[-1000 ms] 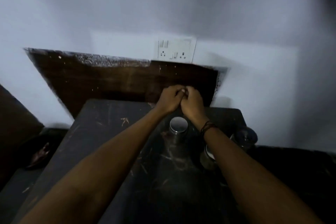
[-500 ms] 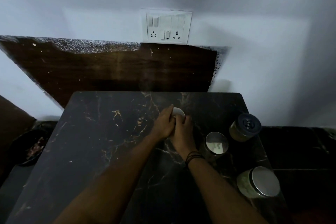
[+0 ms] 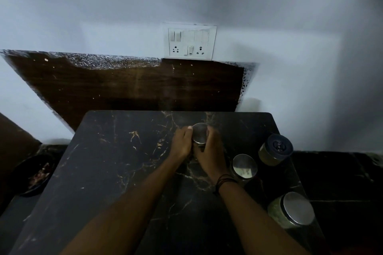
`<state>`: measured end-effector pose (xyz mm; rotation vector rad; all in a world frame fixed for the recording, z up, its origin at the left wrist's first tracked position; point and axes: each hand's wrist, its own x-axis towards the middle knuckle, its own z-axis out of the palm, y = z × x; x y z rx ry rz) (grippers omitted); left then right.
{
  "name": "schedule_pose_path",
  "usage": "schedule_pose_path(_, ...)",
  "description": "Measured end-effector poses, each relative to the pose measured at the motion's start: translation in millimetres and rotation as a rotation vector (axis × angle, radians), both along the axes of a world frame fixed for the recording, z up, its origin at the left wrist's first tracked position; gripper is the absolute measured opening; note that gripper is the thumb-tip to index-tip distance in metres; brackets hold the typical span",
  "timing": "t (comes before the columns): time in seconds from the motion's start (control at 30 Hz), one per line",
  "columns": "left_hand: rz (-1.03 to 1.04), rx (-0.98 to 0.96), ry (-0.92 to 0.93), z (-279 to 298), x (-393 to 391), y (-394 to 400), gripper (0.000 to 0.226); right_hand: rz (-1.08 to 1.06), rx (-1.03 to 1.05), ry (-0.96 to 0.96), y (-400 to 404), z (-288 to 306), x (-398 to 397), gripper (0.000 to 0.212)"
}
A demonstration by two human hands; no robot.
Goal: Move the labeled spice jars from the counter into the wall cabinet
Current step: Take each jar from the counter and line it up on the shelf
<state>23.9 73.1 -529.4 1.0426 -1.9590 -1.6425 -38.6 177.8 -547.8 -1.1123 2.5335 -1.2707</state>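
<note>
Jar [image 3: 199, 136] newly uncovered between fingers [image 3: 187, 133]

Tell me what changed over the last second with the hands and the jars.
Both hands came down from the brown wooden board by the wall to the black marble counter, and the left hand and right hand now clasp a small jar with a round steel lid. The camera tilted down too. The dark-lidded jar and two steel-lidded jars kept their places since half a second ago.
</note>
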Motion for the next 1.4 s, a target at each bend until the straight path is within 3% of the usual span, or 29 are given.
schedule_pose_path(0.17,0.076,0.016,0.118,30.5,1.7,-1.6,0.027,-0.015,-0.171,-0.044,9.6,23.4,-3.7,0.07)
schedule_pose_path(0.37,0.076,0.094,0.193,41.4,14.7,-1.3,0.016,-0.035,-0.497,-0.473,13.9,44.8,1.6,0.044)
schedule_pose_path(0.53,0.096,0.276,0.293,37.0,29.9,14.4,0.02,-0.093,-0.513,-0.781,14.1,53.8,-0.8,0.02)
schedule_pose_path(0.7,0.093,0.422,0.31,29.7,46.5,22.6,0.016,-0.026,-0.483,-0.935,28.1,48.3,6.3,0.017)
schedule_pose_path(0.87,0.031,0.553,0.325,29.1,52.4,33.8,0.047,0.017,-0.432,-0.991,34.6,47.9,11.6,0.024)
schedule_pose_path(1.07,0.095,0.562,0.35,25.9,50.2,40.5,0.028,-0.036,-0.392,-0.956,34.7,48.7,11.3,0.015)
schedule_pose_path(1.27,0.189,0.556,0.342,27.2,50.0,41.4,0.026,-0.037,-0.36,-0.995,37.1,49.9,12.8,0.034)
schedule_pose_path(1.4,0.192,0.518,0.355,42.1,47.2,43.9,0.027,-0.006,-0.354,-1.002,39.4,61.2,12.6,0.035)
